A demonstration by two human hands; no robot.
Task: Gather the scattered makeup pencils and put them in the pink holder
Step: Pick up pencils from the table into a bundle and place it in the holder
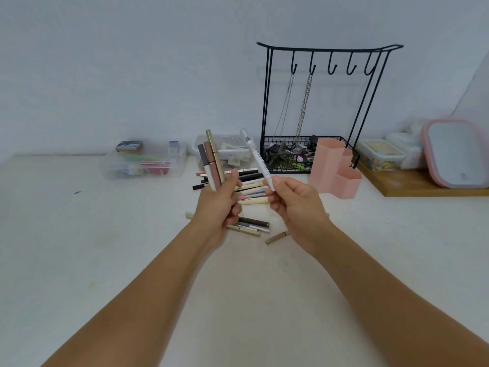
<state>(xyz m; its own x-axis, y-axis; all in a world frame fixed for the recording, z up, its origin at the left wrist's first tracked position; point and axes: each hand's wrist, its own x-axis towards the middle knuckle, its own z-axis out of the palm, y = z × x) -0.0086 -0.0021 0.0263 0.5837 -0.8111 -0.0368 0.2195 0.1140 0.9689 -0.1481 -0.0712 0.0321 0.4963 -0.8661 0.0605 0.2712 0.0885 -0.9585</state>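
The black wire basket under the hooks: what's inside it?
The black wire basket holds a jumble of small dark and coloured clips. The pink hexagonal holder in front covers its right part.

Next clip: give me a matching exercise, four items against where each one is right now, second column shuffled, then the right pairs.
Items:
1. white pencil
2. pencil bundle
3. chains
4. pink holder

Places:
A. hanging from the black rack's hooks
B. pinched in the right hand
C. standing on the table, in front of the rack's basket
D. gripped upright in the left hand

Pairs: 1-B, 2-D, 3-A, 4-C
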